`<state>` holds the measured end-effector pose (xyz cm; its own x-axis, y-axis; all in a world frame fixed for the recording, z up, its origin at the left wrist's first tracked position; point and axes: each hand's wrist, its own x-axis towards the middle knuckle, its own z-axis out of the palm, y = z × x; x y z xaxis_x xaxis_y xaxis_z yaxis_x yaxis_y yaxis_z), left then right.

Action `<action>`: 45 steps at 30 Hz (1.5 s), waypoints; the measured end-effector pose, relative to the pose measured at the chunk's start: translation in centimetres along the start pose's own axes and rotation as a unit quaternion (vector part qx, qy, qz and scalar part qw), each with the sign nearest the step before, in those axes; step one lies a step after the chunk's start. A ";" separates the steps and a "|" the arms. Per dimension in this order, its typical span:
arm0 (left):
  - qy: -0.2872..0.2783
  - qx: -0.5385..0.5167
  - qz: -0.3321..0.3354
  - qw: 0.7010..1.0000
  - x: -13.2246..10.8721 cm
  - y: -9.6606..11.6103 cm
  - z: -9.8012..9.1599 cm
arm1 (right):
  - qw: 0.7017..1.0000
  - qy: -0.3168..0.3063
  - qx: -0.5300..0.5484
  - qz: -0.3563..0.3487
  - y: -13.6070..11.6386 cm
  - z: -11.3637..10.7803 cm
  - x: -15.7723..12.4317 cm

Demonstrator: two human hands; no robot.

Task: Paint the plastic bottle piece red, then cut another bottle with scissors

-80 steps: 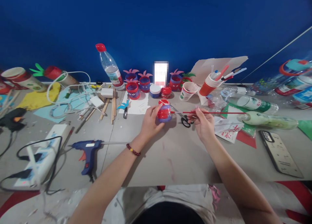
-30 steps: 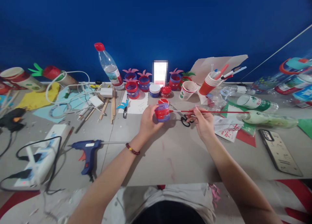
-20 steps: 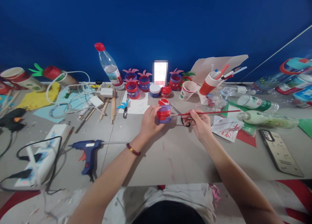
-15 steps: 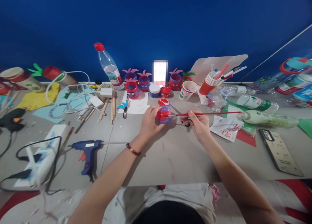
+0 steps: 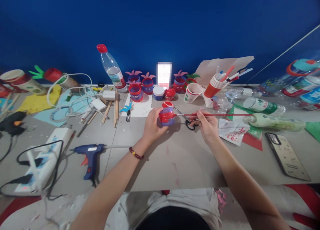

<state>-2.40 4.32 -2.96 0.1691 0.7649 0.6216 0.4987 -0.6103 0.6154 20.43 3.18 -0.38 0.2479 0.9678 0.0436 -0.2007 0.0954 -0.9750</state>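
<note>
Between the fingers of my left hand (image 5: 153, 125) is a small clear cup (image 5: 166, 117) with purple bands and a red painted band round its middle. My right hand (image 5: 207, 123) is closed on a thin red paintbrush (image 5: 225, 115), held almost level. The brush tip is at the cup's right side, by the red band. Just behind the cup lies a round lid with red paint (image 5: 167, 104). A red paint jar (image 5: 170, 93) and a white-lidded paint jar (image 5: 158, 92) stand beyond it. Scissors with black handles (image 5: 190, 124) lie under the brush.
Several painted cups with paper leaves (image 5: 135, 92) line the back by the blue wall. A glue gun (image 5: 90, 156) and a power strip (image 5: 46, 160) lie left. Rightward are a paper cup (image 5: 193, 92), a stack of cups with pens (image 5: 214, 84), plastic bottles (image 5: 265, 104) and a phone (image 5: 287, 156).
My right hand and the brush have shifted slightly right, uncovering more of the scissors' handles. The cup has moved a little up and left, and its red band shows a bit differently.
</note>
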 end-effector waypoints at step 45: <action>0.008 0.001 -0.033 0.999 -0.2 -0.1 0.0 | 0.995 -0.100 -0.027 -0.009 -0.6 -0.7 0.0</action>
<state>-2.54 4.23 -3.15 0.1216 0.7996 0.5880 0.5094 -0.5587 0.6545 21.20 2.98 0.02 0.0565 0.9936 0.0975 -0.1465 0.1048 -0.9836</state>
